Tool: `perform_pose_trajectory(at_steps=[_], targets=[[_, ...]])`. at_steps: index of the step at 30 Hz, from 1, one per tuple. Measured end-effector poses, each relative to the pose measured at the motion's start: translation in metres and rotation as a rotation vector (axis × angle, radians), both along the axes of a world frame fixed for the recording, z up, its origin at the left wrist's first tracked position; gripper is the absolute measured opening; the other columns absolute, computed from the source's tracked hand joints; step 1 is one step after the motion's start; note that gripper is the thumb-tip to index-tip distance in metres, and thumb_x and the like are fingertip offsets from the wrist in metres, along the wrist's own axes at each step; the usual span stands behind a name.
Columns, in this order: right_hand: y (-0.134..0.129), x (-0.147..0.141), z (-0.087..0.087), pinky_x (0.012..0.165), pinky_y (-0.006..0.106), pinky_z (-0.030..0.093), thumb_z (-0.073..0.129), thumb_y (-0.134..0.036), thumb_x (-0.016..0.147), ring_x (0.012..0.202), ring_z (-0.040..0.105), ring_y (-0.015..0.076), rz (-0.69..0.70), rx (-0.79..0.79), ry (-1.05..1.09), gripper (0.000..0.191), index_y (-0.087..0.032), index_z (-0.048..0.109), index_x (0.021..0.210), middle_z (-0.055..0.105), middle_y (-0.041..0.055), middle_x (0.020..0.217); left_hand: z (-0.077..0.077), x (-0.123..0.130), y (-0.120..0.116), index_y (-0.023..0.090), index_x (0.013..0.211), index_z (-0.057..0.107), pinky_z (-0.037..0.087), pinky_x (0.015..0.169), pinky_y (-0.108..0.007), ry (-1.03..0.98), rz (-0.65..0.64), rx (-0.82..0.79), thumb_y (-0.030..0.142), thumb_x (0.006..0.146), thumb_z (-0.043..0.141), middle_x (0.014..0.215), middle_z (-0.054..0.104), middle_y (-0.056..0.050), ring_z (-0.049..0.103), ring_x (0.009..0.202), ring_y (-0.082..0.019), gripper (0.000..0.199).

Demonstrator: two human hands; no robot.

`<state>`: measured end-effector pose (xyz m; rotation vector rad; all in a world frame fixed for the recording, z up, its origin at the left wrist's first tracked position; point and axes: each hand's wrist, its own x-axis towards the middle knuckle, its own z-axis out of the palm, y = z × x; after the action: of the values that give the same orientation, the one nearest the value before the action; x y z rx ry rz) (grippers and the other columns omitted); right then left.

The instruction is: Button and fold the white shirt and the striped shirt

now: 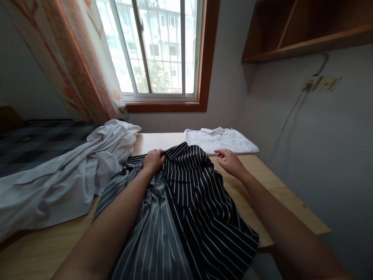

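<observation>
A black garment with white stripes (201, 194) lies rumpled over the wooden table, its greyer side to the left and its lower part reaching the bottom of the view. My left hand (154, 160) has its fingers closed on the cloth at the garment's upper left edge. Just right of the garment's upper right side, my right hand (229, 161) is raised over the table, its index finger pointing left and the others loosely curled. No cloth shows in that hand.
A folded white garment (218, 140) lies at the table's (262, 175) back right. A crumpled white garment (72, 179) spreads along the left, beside a dark checked bed cover (43, 144). Behind are a window and curtain; a shelf (305, 39) hangs upper right.
</observation>
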<state>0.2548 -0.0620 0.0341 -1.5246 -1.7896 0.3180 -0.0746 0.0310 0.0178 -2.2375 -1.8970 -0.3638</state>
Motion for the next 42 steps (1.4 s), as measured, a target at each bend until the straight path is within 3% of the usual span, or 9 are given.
perform_pose_trajectory(at_steps=[5,10,15,24,28,31,36,39,42], targets=[[0.009,0.002,-0.023,0.099,0.036,0.038,0.059,-0.033,0.089,0.11,0.055,0.025,0.046,-0.131,-0.284,0.037,-0.014,0.068,0.12,0.065,0.0129,0.111,0.0,0.0,-0.001,0.017,0.108,0.065,0.047,0.087,-0.035,0.011,-0.001,-0.002,0.035,0.092,0.046,0.106,0.067,-0.012,0.061,0.101,-0.027,0.03],[0.009,-0.013,-0.03,0.098,0.038,0.037,0.061,-0.024,0.087,0.107,0.052,0.0242,0.107,-0.14,-0.312,0.025,-0.016,0.072,0.107,0.064,0.0114,0.109,-0.001,-0.001,0.001,0.018,0.108,0.065,0.047,0.087,-0.035,0.002,-0.007,-0.006,0.035,0.092,0.046,0.107,0.067,-0.012,0.061,0.102,-0.027,0.03],[0.005,-0.017,-0.023,0.089,0.033,0.042,0.048,-0.023,0.088,0.095,0.057,0.021,0.183,-0.078,0.028,0.022,-0.016,0.066,0.098,0.066,0.0062,0.096,-0.001,-0.001,0.001,0.018,0.108,0.065,0.047,0.086,-0.036,-0.009,-0.006,-0.01,0.034,0.091,0.046,0.107,0.066,-0.012,0.061,0.102,-0.027,0.029],[0.007,-0.006,-0.014,0.094,0.031,0.046,0.035,-0.046,0.094,0.109,0.059,0.0197,-0.043,-0.154,0.516,0.036,-0.022,0.053,0.115,0.065,0.0057,0.113,0.001,0.001,-0.002,0.017,0.106,0.066,0.046,0.087,-0.035,0.001,-0.023,0.006,0.034,0.092,0.047,0.107,0.067,-0.012,0.061,0.101,-0.027,0.029],[0.002,0.003,-0.002,0.088,0.031,0.049,0.044,-0.049,0.091,0.101,0.063,0.0208,0.075,-0.252,0.654,0.039,-0.019,0.054,0.114,0.068,0.0085,0.11,0.002,0.002,-0.003,0.017,0.106,0.066,0.046,0.087,-0.035,0.002,-0.021,0.0,0.034,0.093,0.047,0.108,0.067,-0.012,0.06,0.102,-0.027,0.029],[-0.007,0.018,0.018,0.08,0.032,0.051,0.057,-0.055,0.084,0.091,0.064,0.022,0.178,-0.248,0.445,0.042,-0.018,0.061,0.104,0.07,0.0071,0.097,0.002,0.002,-0.003,0.016,0.106,0.065,0.047,0.086,-0.035,-0.002,-0.016,0.0,0.034,0.092,0.047,0.108,0.067,-0.013,0.06,0.102,-0.028,0.029],[-0.023,0.046,0.047,0.075,0.03,0.048,0.058,-0.066,0.082,0.084,0.063,0.0219,0.058,-0.042,-0.016,0.049,-0.019,0.07,0.075,0.07,0.0062,0.081,0.0,0.002,-0.002,0.017,0.106,0.066,0.046,0.087,-0.035,0.003,-0.017,0.003,0.035,0.093,0.046,0.109,0.066,-0.012,0.06,0.103,-0.027,0.03],[-0.023,0.058,0.044,0.06,0.028,0.048,0.039,-0.072,0.089,0.069,0.063,0.019,0.188,-0.277,0.135,0.066,-0.017,0.073,0.078,0.069,0.0087,0.074,-0.001,0.001,-0.001,0.017,0.106,0.065,0.047,0.088,-0.036,-0.001,-0.015,0.005,0.035,0.093,0.046,0.109,0.066,-0.012,0.06,0.103,-0.027,0.03],[-0.013,0.069,0.027,0.054,0.026,0.047,0.056,-0.069,0.082,0.067,0.065,0.0186,0.139,-0.404,0.132,0.056,-0.017,0.072,0.096,0.073,0.0108,0.089,-0.001,0.001,-0.001,0.016,0.106,0.065,0.047,0.087,-0.037,-0.002,-0.018,0.005,0.035,0.093,0.045,0.109,0.066,-0.013,0.06,0.102,-0.028,0.031]])
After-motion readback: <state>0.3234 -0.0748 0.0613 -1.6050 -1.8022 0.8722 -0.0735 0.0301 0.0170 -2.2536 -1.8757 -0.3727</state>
